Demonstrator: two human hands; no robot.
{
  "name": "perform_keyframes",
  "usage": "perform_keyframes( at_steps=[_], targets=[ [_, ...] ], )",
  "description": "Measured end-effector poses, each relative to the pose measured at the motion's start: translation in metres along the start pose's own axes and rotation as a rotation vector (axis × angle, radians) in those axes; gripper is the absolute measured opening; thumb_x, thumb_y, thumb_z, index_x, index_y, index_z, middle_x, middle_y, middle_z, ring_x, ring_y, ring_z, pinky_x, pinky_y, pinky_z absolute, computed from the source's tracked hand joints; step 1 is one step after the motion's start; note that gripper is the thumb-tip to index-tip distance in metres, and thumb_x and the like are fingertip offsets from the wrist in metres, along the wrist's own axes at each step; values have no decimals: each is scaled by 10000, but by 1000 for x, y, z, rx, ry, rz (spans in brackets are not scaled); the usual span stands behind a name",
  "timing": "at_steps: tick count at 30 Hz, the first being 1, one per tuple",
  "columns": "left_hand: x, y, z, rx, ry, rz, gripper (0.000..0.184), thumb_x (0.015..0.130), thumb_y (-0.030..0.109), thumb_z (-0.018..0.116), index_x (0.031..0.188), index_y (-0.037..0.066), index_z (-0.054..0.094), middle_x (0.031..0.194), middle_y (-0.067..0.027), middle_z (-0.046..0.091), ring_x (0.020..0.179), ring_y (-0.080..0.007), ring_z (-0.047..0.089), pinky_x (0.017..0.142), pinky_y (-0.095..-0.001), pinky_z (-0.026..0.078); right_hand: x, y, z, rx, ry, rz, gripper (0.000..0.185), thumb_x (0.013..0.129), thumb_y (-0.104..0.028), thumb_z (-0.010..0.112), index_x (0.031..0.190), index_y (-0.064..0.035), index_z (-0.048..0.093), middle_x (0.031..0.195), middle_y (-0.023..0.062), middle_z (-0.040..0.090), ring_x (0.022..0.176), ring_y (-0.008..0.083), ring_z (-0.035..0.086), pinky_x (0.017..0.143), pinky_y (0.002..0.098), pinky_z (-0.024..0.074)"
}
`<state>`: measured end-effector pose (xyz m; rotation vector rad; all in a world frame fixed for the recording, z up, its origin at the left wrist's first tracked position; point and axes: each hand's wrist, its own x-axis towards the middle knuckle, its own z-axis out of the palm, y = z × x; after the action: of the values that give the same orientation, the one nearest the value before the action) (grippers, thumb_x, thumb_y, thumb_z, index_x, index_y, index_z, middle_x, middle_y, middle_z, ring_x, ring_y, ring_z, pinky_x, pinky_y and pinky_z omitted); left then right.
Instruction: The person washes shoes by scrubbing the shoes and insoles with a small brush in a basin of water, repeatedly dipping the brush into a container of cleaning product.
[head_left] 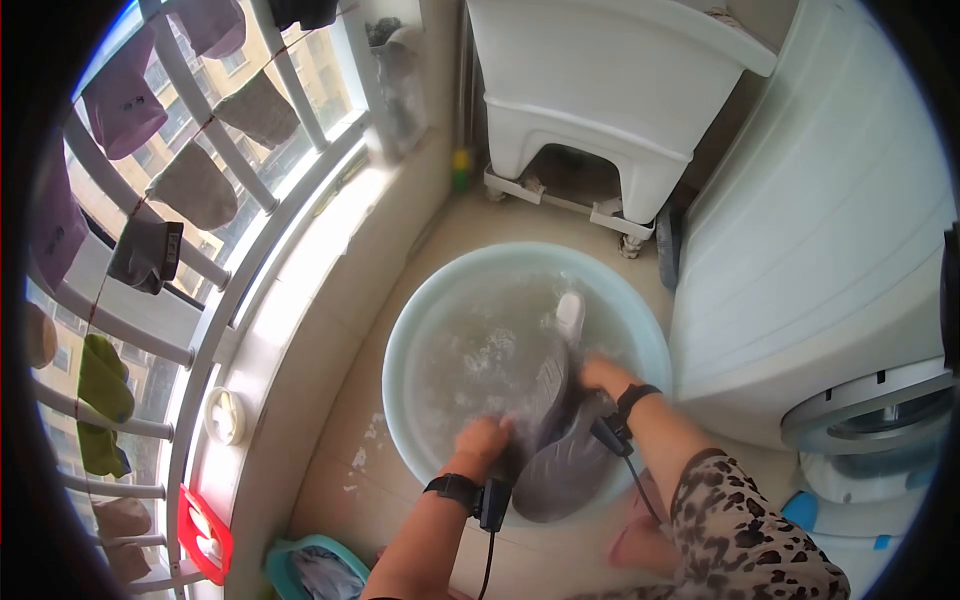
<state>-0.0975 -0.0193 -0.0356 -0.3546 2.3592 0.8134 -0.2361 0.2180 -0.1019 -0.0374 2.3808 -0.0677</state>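
"So, over to the upper shoe [552,392]!"
"In the tub [398,392], slanting up and rightward from the left grip [485,439], clamped on its near end!"
"And the right grip [606,375]?"
"Nearer the far end, fingertips hidden, can't tell whether closed!"

Daylight from the left glares off the sill [302,268]; edges bow, corners blacken.

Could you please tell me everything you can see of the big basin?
The basin is round, pale blue and plastic-looking, with a smooth rim. It stands upright on the tiled floor near the washing machine, holding cloudy, sudsy water and grey footwear. The left hand and right hand are inside its rim. Its underside is hidden.
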Motion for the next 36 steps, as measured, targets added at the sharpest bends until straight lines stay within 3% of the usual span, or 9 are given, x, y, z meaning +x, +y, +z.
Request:
perform_keyframes(
  at_steps=[3, 6, 10, 13, 16, 23, 30, 33, 36],
  targets=[
    [-24, 22, -40, -89, -60, 61, 534, 847, 459, 557, 1104, -3, 628, 1109, -231, 620, 1074, -372, 577, 925, -421, 440, -46, 9, -29, 57, 229, -83, 282, 740, -188, 634, 965, -25, 682, 979, 214, 653, 946, 388, 620, 812, 410, 498],
    [-5, 0, -21, -139, 263, 157, 500, 821, 410, 593, 1127, 16, 620, 1101, -223, 624, 1082, -354, 575, 920, -408, 448, -96, 28, -81, 147, 318, -194, 267, 705, -216, 651, 890, -25, 676, 903, 203, 652, 848, 369, 625, 753, 417, 490],
    [-18, 13, -27, -445, 356, 202, 516, 799, 363, 639, 1148, -14, 601, 1112, -237, 619, 1083, -363, 576, 917, -398, 449, -179, 36, -151, 234, 419, -323, 264, 670, -211, 659, 871, -40, 657, 851, 195, 645, 776, 346, 618, 703, 413, 481],
    [-39, 28, -27, -708, 427, 197, 514, 793, 313, 654, 1166, -34, 583, 1157, -236, 606, 1102, -334, 580, 909, -385, 452, -226, 35, -182, 34, 512, -498, 274, 681, -187, 618, 909, -38, 642, 821, 189, 640, 772, 343, 615, 699, 402, 479],
    [-68, 36, -31, -821, 509, 222, 531, 806, 294, 654, 1217, -26, 548, 1142, -190, 620, 1048, -319, 601, 876, -371, 465, -291, 19, -214, -37, 473, -434, 260, 705, -185, 531, 908, -81, 657, 894, 189, 646, 857, 377, 602, 753, 440, 481],
    [-140, 35, -54, -1346, 164, 131, 581, 893, 434, 573, 1291, 27, 457, 1214, -101, 566, 1163, -245, 514, 957, -349, 384, -373, 11, -239, -131, 532, -560, 283, 741, -185, 455, 924, -92, 650, 919, 179, 642, 878, 365, 585, 784, 429, 459],
    [-194, 53, -51, -1643, -781, 490, 643, 927, 521, 457, 1331, 22, 427, 1201, -152, 584, 1139, -281, 542, 910, -416, 464, -377, -13, -230, -198, 546, -784, 272, 740, -178, 461, 898, -55, 645, 902, 198, 640, 873, 372, 588, 774, 435, 455],
    [-233, 83, -53, -1643, -923, 616, 620, 969, 510, 336, 1399, 64, 356, 1293, -126, 514, 1192, -319, 488, 884, -402, 475, -357, -27, -211, -156, 618, -704, 237, 757, -149, 476, 885, -14, 623, 868, 198, 617, 863, 360, 583, 769, 423, 458],
    [-223, 90, -32, -1643, -824, 824, 543, 995, 446, 299, 1372, 62, 377, 1227, -159, 543, 1099, -309, 550, 774, -348, 523, -338, -33, -187, -189, 870, -718, 249, 796, -110, 479, 990, 13, 575, 852, 174, 583, 841, 347, 574, 775, 398, 464]
  ],
)
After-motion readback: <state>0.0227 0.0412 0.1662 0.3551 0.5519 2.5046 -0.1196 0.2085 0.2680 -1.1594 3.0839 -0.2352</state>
